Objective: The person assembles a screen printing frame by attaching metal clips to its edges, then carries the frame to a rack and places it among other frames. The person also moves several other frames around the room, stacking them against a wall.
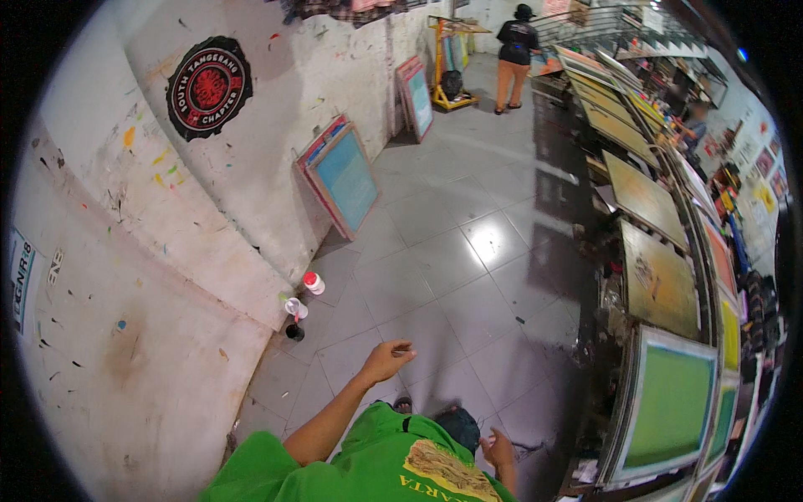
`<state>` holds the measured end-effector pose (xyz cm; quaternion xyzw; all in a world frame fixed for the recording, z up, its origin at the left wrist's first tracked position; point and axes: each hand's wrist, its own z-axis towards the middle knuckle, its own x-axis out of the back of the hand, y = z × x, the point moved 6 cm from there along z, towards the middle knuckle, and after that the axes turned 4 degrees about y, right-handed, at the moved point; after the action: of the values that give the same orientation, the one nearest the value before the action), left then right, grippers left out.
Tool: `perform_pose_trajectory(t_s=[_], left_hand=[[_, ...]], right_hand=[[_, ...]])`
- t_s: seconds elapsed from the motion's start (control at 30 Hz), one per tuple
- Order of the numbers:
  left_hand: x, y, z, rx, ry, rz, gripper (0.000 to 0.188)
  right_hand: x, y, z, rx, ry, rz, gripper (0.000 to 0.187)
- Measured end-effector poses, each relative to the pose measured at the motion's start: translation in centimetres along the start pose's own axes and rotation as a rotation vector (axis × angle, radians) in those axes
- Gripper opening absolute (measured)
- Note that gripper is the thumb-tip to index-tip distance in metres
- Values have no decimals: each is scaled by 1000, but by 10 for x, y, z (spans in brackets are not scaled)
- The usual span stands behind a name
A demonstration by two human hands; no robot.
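The person stood on the grey tiled floor (pixel 468 276) between the paint-flecked wall (pixel 167 276) and the long worktop (pixel 652 276), and both hands hung free, so the step in hand looked like walking between stations, not handling.

The left hand (pixel 386 360) was raised out front with its fingers (pixel 404 346) loosely curled and pinching nothing. The right hand (pixel 499 448) hung low beside the green shirt (pixel 376 460), its fingers half spread and empty.

Nearest the right fingers, just to their right on the worktop, lay a green-meshed screen frame (pixel 673 406). Well beyond the left fingers, 3 small bottles (pixel 299 314) stood at the foot of the wall.

Any next move would call for closing the gap first, since neither hand touched a thing.
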<state>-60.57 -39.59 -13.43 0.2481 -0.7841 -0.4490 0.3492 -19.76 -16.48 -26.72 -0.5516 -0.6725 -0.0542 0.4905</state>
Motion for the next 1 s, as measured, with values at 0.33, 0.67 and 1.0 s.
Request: perform_pose_trajectory(t_s=[0.33,0.67,1.0], left_hand=[[139,-5,161,26,271,135,56],[231,64,384,17,469,281,47],[357,28,590,114,664,396,46]], right_hand=[[-56,-32,215,-221,-289,-15,52],[6,-97,565,433,-240,-545,53],[207,-464,801,359,181,299,21]])
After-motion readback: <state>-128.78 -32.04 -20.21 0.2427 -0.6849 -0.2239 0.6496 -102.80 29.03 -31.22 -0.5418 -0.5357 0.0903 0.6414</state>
